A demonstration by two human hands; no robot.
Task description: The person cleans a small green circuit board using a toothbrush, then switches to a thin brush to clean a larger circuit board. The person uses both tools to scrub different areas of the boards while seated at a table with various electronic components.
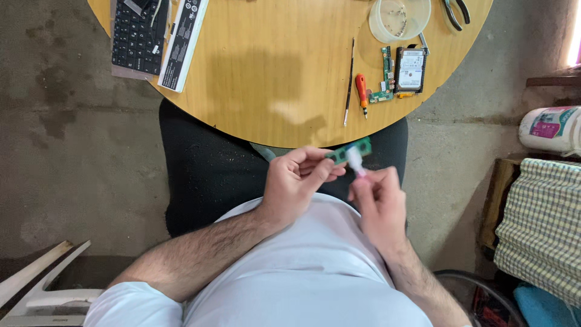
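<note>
Rubbing the small green memory card [350,151] with a pink-handled eraser [356,162], your left hand [296,181] pinches the card over your lap while your right hand [378,203] grips the eraser; next, judge steady, light strokes along its edge.

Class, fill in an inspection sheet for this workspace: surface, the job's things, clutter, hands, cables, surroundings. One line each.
Surface: round wooden table, bare in the middle.
Job's things: small green circuit module held over the lap; white-tipped pink tool touching it.
Clutter: keyboard, hard drive, green board, orange screwdriver, thin rod, clear tub, pliers.
Hands: left hand grips the module; right hand grips the tool.
Cables: nothing seen.
Surroundings: concrete floor, checked cloth.
</note>
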